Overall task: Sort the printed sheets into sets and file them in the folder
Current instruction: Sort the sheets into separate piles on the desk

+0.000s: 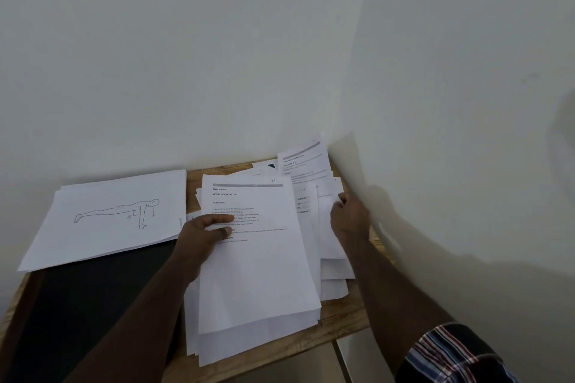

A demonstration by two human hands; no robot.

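Left hand (202, 233) pinching text stack (258, 258), long axis toward wall. Right hand (348, 221), right of stack, curled on loose sheets (326, 227); nearer.

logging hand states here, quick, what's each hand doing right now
Left hand: grips the front stack of printed sheets, thumb on top.
Right hand: fingers curled on the sheets by the wall.

A thick stack of printed sheets (258, 258), headed by a text page, is laid at the centre. A looser spread of sheets (323, 227) is fanned just beside it on the right. A set topped by a plank-figure drawing (115, 214) is rested partly over the dark folder (93, 305).
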